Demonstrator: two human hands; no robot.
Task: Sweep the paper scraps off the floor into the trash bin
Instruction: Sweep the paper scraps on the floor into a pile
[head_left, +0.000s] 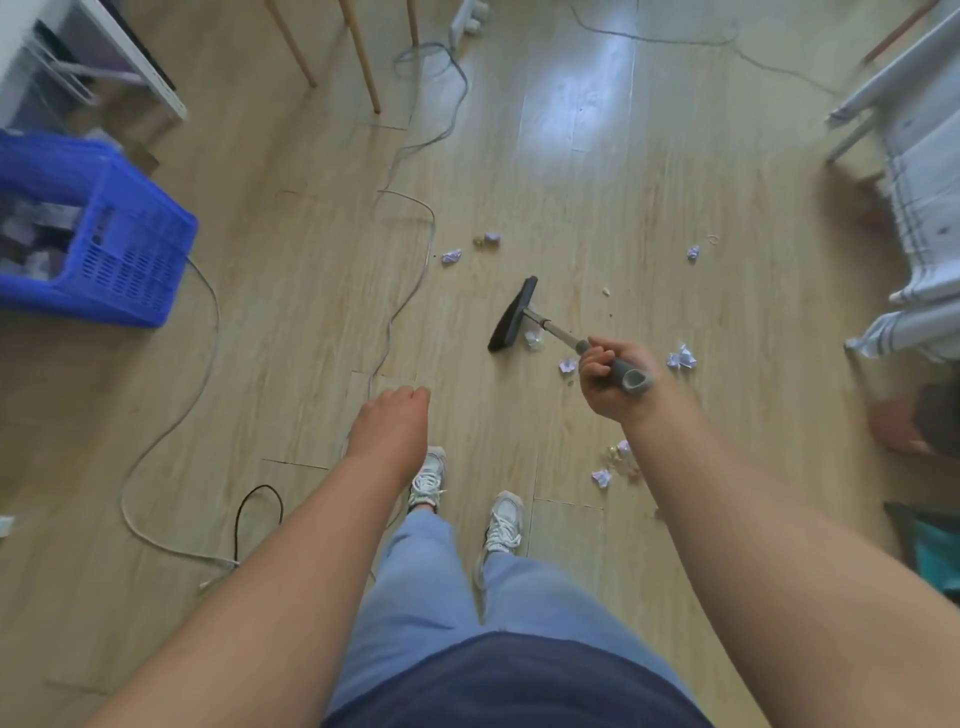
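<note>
My right hand (608, 376) grips the grey handle of a broom (514, 314), whose black head rests on the wooden floor ahead of my feet. Crumpled white and purple paper scraps lie scattered: one (451, 256) and another (491, 238) beyond the broom head, one (693, 252) far right, a bigger one (681, 357) right of my hand, one (568, 365) beside my fingers, and one (601, 476) near my right shoe. My left hand (389, 426) hangs over the floor with fingers curled, holding nothing. No trash bin shows clearly.
A blue plastic crate (119, 234) with stuff inside stands at the left. Grey cables (410, 270) snake across the floor left of the broom. Wooden chair legs (363, 57) stand at the back, and a bed with a checked sheet (924, 218) is on the right.
</note>
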